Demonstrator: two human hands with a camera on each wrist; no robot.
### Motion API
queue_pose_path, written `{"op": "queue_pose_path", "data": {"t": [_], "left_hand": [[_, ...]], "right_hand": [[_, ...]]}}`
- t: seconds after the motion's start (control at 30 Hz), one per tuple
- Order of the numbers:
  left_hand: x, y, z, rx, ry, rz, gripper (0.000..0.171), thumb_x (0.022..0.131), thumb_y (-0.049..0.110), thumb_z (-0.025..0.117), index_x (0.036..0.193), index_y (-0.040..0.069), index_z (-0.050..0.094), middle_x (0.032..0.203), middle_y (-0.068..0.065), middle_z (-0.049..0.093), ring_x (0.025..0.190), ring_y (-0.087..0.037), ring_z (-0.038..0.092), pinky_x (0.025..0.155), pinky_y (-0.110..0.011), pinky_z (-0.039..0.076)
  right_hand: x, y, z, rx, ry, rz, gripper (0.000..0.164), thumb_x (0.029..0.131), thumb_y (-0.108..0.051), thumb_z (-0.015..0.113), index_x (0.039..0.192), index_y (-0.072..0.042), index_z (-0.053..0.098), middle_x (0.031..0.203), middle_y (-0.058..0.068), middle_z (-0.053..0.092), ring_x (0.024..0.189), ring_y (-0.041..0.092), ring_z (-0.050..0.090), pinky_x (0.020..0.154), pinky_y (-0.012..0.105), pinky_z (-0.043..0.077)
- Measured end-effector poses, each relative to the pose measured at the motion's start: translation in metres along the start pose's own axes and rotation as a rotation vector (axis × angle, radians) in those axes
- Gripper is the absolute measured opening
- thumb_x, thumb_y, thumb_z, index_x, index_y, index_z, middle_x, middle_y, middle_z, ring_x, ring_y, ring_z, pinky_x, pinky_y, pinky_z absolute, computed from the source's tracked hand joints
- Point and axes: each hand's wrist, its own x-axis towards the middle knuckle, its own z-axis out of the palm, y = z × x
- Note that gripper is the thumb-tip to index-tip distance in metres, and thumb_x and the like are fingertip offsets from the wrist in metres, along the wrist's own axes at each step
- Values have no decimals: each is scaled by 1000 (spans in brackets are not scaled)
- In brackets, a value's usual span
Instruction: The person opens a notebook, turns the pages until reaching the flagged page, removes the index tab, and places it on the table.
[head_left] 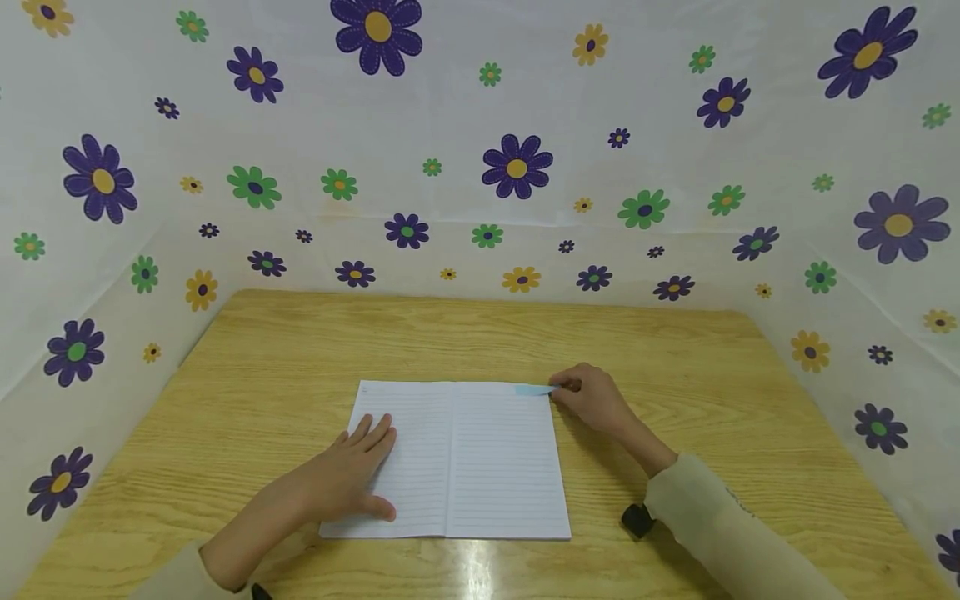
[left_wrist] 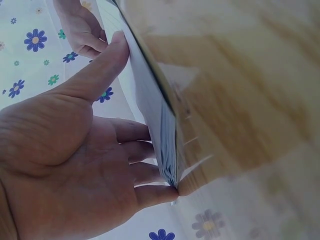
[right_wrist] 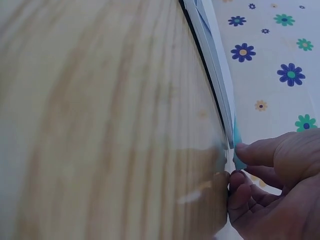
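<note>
An open notebook (head_left: 502, 467) with lined pages lies flat on the wooden table. My left hand (head_left: 348, 471) rests on its left page, fingers spread and straight; the left wrist view shows the thumb and fingers of that hand (left_wrist: 75, 155) against the notebook's pages (left_wrist: 155, 110). At the top right corner of the right page, my right hand (head_left: 592, 400) pinches the end of a light blue paper strip (head_left: 532, 389). In the right wrist view the blue strip (right_wrist: 237, 135) sits between thumb and fingers of the right hand (right_wrist: 280, 175), beside the notebook's edge.
The wooden table (head_left: 247, 400) reaches back to a white cloth backdrop (head_left: 427, 108) printed with purple, green and yellow flowers, which also stands along both sides. A small black object (head_left: 637, 522) is by the right sleeve (head_left: 720, 517).
</note>
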Motion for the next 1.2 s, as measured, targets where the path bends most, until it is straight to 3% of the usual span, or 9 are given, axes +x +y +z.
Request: {"op": "queue_pose_path", "data": {"t": [0.4,0.67,0.9,1.0,1.2], "left_hand": [[1,-1,0,0,6,6,108,83,49,80,154,-16,30,165,-34,16,151,-56,10,116,-73,17],[2,0,0,9,10,10,109,83,50,80,154,-16,30,164,-35,16,150,-57,9,115,-73,17],[2,-2,2,7,10,7,109,83,50,80,154,-15,30,165,-34,15,151,-56,9,116,-73,17],[2,-2,2,8,10,9,109,83,50,80,154,-15,30,165,-34,15,151,-56,9,115,-73,17],[2,-4,3,11,15,7,109,84,50,80,154,-15,30,165,-34,16,151,-56,10,116,-73,18]], "right_hand": [[0,-2,-3,-6,16,20,15,100,-9,68,104,0,80,109,16,71,99,29,66,82,43,57],[4,1,-4,17,31,38,17,100,-12,69,105,0,80,111,16,73,97,26,66,79,37,56],[6,12,-9,264,32,160,23,104,-11,62,111,8,75,80,11,69,62,15,52,53,24,44],[7,15,-10,327,28,200,25,105,-11,61,113,9,73,77,9,68,64,14,56,53,23,47],[8,16,-12,355,28,200,25,105,-11,61,114,10,71,76,9,68,64,14,57,53,23,47]]}}
